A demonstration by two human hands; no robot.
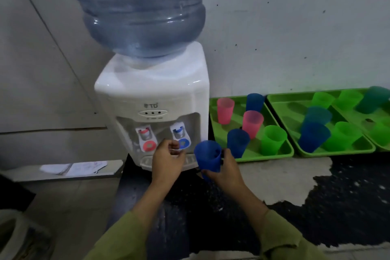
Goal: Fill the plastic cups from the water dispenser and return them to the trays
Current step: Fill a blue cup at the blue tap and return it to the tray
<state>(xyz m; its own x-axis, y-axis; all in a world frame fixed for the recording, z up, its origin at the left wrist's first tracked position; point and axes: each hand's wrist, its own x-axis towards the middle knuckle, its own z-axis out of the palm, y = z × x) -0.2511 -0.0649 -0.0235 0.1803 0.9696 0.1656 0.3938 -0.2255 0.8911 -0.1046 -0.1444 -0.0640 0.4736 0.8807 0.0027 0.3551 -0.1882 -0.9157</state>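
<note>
My left hand (pixel 168 159) curls at the dispenser's (pixel 152 91) blue tap (pixel 183 143); I cannot tell whether it grips it. Just right, my right hand (pixel 226 168) wraps the blue cup (pixel 207 155), not yet under the spout. Thin plastic is probably light, squashy and slick when wet, so I'd hold it mid-wall, gently.

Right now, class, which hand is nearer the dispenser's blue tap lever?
Left. The left hand sits just left of the blue tap lever, fingertips beside it; the right hand holds a blue cup lower right.
</note>
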